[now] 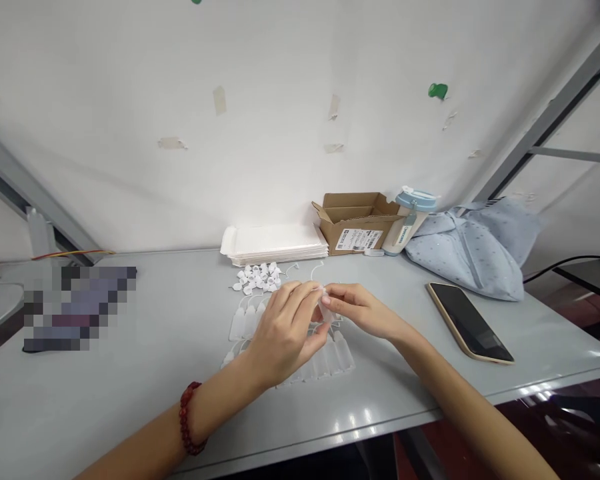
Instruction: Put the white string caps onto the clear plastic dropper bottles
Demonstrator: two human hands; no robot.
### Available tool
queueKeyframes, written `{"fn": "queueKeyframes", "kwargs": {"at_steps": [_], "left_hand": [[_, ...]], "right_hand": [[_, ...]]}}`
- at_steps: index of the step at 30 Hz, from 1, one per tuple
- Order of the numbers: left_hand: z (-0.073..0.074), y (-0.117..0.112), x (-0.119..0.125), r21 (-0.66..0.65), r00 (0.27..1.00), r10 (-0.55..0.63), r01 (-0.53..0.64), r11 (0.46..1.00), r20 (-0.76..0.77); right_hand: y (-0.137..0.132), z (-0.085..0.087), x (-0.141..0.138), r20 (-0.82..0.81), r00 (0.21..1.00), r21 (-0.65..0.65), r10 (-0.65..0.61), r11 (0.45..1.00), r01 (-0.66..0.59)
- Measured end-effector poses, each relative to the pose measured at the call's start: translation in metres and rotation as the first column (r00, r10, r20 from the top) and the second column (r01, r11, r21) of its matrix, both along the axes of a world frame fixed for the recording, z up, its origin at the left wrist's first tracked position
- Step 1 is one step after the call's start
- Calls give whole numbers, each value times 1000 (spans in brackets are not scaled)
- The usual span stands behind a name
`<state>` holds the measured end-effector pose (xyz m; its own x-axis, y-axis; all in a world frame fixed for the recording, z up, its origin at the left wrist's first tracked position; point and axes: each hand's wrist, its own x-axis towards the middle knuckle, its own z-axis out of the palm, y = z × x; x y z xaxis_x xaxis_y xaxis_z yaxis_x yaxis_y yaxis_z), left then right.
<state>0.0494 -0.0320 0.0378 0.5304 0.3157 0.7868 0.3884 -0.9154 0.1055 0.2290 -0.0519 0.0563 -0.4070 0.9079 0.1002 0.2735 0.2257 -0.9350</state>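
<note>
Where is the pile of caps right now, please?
In the head view, the pile lies slightly left of centre, between the white stack and the left hand.

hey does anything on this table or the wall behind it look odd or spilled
No spill shows. The wall looks scruffy: tape scraps and green bits cling to it. At the left of the table, one item is blurred into blocks, so I can't judge it. The white caps lie loosely heaped, which seems ordinary.
</note>
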Motion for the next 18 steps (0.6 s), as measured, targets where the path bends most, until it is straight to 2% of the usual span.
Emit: {"fn": "queueKeyframes", "kwargs": {"at_steps": [4,8,10,13,15,18], "left_hand": [[-1,-4,5,-15,1000,-16,16,1000,-24],[-7,-16,11,-134,994,-65,52,990,-89],[-9,-23,13,-236,985,-107,72,969,-137],[-10,-34,18,-371,966,-169,87,924,-195],[-10,-39,22,-413,953,-202,94,906,-227],[-12,-43,29,-436,937,-219,83,896,-271]], "right_hand": [[0,8,15,171,985,-13,34,999,-32],[0,13,28,301,945,-85,130,990,-109],[0,15,35,359,901,-189,244,964,-186],[0,16,43,396,820,-384,413,886,-260],[1,16,48,408,788,-464,461,848,-256],[2,16,55,425,784,-496,452,841,-216]]}}
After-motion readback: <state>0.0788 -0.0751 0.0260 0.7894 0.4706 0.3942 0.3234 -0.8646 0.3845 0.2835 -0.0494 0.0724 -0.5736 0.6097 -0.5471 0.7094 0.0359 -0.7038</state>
